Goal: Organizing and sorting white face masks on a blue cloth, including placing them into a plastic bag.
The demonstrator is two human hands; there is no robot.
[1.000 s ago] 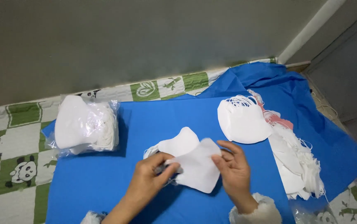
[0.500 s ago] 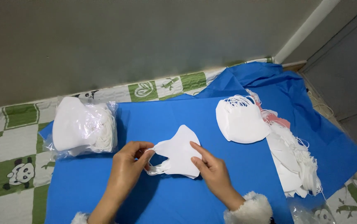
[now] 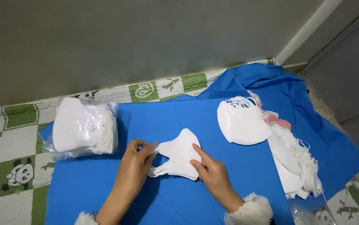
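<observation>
Two hands on our white folded fabric mask: left hand pinches ear loop at left end, right hand presses right edge; long axis slants between them.

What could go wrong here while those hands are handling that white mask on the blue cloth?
The left hand pinches the white mask near its thin ear loops; a hard tug might snap or tangle one. The right hand presses bare fingers on the mask's face, which could soil it. The loose pile of masks lies near the blue cloth's right edge, so a sleeve sweep might push some off.
</observation>
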